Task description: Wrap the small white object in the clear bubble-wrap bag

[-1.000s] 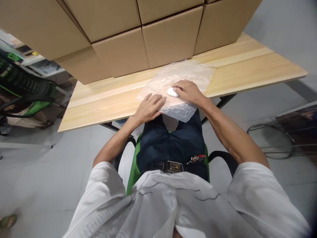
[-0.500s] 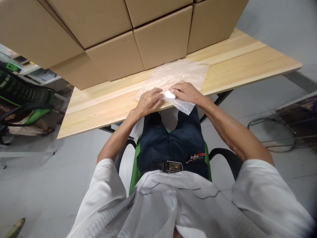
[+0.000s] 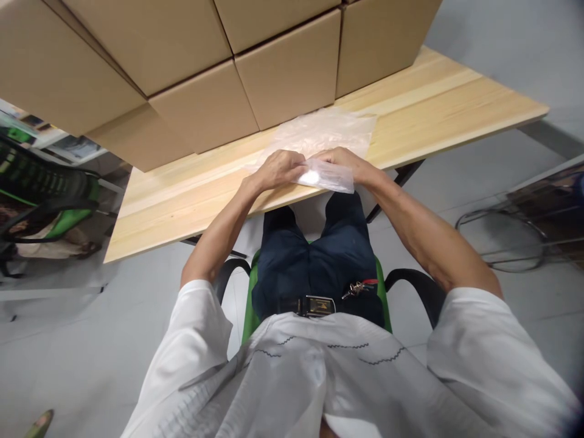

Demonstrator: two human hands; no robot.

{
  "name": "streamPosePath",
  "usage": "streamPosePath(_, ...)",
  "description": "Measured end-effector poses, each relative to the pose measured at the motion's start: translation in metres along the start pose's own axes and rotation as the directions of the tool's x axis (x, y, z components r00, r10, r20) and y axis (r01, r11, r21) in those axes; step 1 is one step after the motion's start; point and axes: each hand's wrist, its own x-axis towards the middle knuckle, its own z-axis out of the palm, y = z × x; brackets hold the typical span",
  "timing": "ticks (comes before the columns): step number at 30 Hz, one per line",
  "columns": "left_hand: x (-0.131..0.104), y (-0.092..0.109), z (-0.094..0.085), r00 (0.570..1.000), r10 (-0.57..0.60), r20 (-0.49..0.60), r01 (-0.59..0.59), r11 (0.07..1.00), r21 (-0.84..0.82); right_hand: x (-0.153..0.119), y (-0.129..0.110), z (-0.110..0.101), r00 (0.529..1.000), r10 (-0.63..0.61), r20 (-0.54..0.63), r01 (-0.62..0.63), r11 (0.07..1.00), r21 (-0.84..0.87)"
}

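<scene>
A thin, crinkled sheet of clear plastic film (image 3: 326, 131) lies on the pale, straight-grained wooden table (image 3: 438, 103), its near edge folded up and over a small smooth white oval object (image 3: 312, 177) that shows through the film at the table's front edge. The left hand (image 3: 278, 169) pinches the folded film just beside the white piece, fingers curled narrow with the tips pressed on the plastic. The right hand (image 3: 344, 163) closes on the same fold from the other side, fingers bent down over the film; a loose corner of it sticks out below this hand, past the table edge. The two hands nearly touch over the white piece.

Behind the sheet, plain brown cardboard boxes (image 3: 283, 79) with matte flat faces stand stacked in a close row along the far side of the table, closed, so what is in them cannot be told. A green and black mesh chair (image 3: 45, 188) stands to the left on the grey floor, and a bare metal wire frame (image 3: 502, 237) lies to the right
</scene>
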Motion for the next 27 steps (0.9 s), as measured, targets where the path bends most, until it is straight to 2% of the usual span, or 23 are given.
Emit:
streamPosePath(2,0.003,-0.001,0.002,1.0,0.004,-0.003,-0.004,1.0,-0.02,-0.001,0.004,-0.001,0.997,0.018,-0.07,-0.017,1.0,0.026)
streamPosePath(4,0.005,-0.003,0.003,1.0,0.01,0.003,-0.009,0.999,-0.046,-0.003,0.006,-0.004,0.979,0.039,-0.202,-0.03,0.998,0.046)
streamPosePath(6,0.007,-0.005,0.004,1.0,0.015,0.012,-0.014,0.997,-0.077,-0.01,-0.001,-0.009,0.921,0.026,-0.389,-0.01,0.999,0.043)
streamPosePath(8,0.01,-0.006,0.004,1.0,0.014,0.015,-0.013,0.994,-0.108,-0.023,-0.017,-0.01,0.814,-0.074,-0.576,0.061,0.997,-0.042)
streamPosePath(9,0.011,-0.006,0.004,1.0,0.012,0.015,-0.01,0.993,-0.122,-0.031,-0.027,-0.008,0.758,-0.166,-0.63,0.108,0.986,-0.129)
streamPosePath(10,0.012,-0.007,0.004,1.0,0.01,0.019,-0.007,0.991,-0.135,-0.038,-0.037,-0.004,0.721,-0.276,-0.635,0.16,0.959,-0.234)
streamPosePath(11,0.012,-0.007,0.003,1.0,0.007,0.025,-0.003,0.989,-0.149,-0.045,-0.045,0.002,0.712,-0.383,-0.589,0.211,0.916,-0.341)
streamPosePath(12,0.013,-0.006,0.003,0.999,0.003,0.034,0.003,0.987,-0.16,-0.051,-0.051,0.01,0.739,-0.462,-0.491,0.255,0.866,-0.43)
streamPosePath(14,0.014,-0.005,0.001,0.998,-0.009,0.056,0.019,0.984,-0.178,-0.056,-0.052,0.029,0.831,-0.48,-0.28,0.284,0.8,-0.529)
streamPosePath(16,0.015,-0.004,0.0,0.997,-0.019,0.068,0.032,0.982,-0.186,-0.053,-0.041,0.047,0.907,-0.386,-0.169,0.223,0.781,-0.583)
streamPosePath(18,0.017,-0.005,-0.001,0.997,-0.024,0.074,0.038,0.981,-0.191,-0.049,-0.023,0.059,0.948,-0.284,-0.142,0.135,0.766,-0.629)
streamPosePath(20,0.02,-0.008,0.0,0.996,-0.032,0.079,0.047,0.981,-0.19,-0.046,-0.006,0.064,0.968,-0.214,-0.132,0.075,0.744,-0.664)
streamPosePath(23,0.026,-0.015,0.005,0.996,-0.062,0.066,0.071,0.986,-0.151,-0.046,0.008,0.064,0.977,-0.175,-0.124,0.041,0.718,-0.694)
streamPosePath(27,0.022,-0.021,0.015,0.997,-0.048,-0.054,0.049,0.999,0.016,-0.045,0.013,0.064,0.976,-0.165,-0.142,0.016,0.705,-0.709)
